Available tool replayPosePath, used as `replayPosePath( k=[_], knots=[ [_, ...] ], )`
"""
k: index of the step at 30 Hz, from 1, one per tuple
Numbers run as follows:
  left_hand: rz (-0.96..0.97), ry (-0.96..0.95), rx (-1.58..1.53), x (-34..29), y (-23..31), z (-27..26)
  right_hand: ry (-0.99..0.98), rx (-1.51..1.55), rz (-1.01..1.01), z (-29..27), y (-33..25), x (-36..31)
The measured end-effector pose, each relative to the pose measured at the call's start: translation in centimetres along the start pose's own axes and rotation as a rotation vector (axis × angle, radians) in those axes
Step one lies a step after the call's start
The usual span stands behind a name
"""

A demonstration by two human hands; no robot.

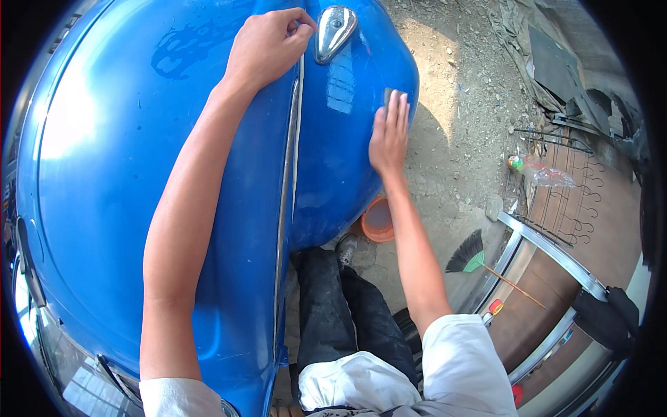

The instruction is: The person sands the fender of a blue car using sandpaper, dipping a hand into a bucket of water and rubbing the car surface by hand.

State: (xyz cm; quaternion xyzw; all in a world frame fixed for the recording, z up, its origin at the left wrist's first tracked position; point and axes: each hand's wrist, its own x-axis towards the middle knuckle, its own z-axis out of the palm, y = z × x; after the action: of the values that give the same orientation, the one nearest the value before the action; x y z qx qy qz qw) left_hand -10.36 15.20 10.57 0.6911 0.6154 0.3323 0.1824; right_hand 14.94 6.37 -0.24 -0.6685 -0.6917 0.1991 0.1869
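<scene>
A blue car fills the left and middle of the ground before us, its glossy hood rising beside a rounded front fender. The person stands close against it, leaning over with both arms stretched out. The right hand lies flat near the fender's outer edge, its fingers long and kept close together, with a small dark pad at the fingertips, partly hidden under them. The left hand is up by the seam between hood and fender, fingers curled in and narrow; I cannot tell whether anything is held in it. Just beside it, on top of the fender, sits a teardrop-shaped chrome lamp housing. Dark wet-looking patches mark the hood to the left of that hand.

Below the fender's lower edge, an orange bucket stands on the ground, near the person's shoe. Farther right lies a broom with dark bristles and a green head, and beyond it a wire rack with a clear plastic bag on it.
</scene>
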Motion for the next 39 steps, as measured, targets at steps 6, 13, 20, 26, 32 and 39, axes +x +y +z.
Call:
replayPosePath(
  k=[6,13,20,26,32,39],
  knots=[
    [-0.050,-0.034,-0.016,-1.1,-1.1,-0.8,-0.091,-0.108,-0.203,1.6,-4.5,-2.5],
    [-0.048,-0.052,-0.049,-0.1,0.7,0.0,0.047,0.110,0.412,-0.9,-0.3,6.3],
    [-0.100,-0.072,-0.024,-0.9,0.3,-1.1,-0.099,-0.016,0.037,0.3,-0.2,-0.1],
    [-0.067,-0.063,-0.057,-0.5,0.7,0.1,-0.046,-0.060,0.167,0.7,-1.9,8.7],
    [-0.089,-0.069,-0.030,-0.4,1.2,-0.9,-0.098,-0.030,-0.076,-0.7,2.5,3.1],
    [-0.080,-0.076,-0.019,-1.0,0.0,-0.7,-0.115,-0.064,-0.088,1.6,-3.1,5.4]
  ],
)
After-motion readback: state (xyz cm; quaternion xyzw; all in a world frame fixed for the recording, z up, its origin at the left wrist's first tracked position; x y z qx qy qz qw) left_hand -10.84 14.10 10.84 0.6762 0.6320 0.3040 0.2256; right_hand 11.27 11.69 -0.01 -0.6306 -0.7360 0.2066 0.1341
